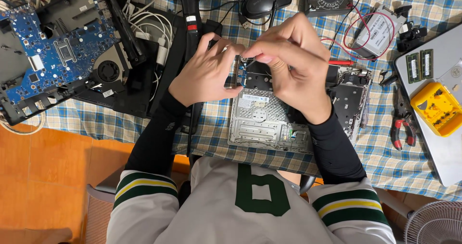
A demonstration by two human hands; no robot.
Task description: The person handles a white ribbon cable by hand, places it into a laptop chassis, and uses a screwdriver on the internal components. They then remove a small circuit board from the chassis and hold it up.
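Left hand (204, 73) pinches the small blue circuit board (239, 73) at the top left corner of the opened laptop chassis (269, 119) on the table (385, 162). Right hand (291, 56) closed, fingertips meeting directly above the board; what it grips is hidden. Board's long axis runs away from the person.

The right hand (293, 66) is covering much of the opened laptop chassis (269, 119), and whatever its fingertips are pinching is too small to tell. The fan (435, 222) is running off the corner.
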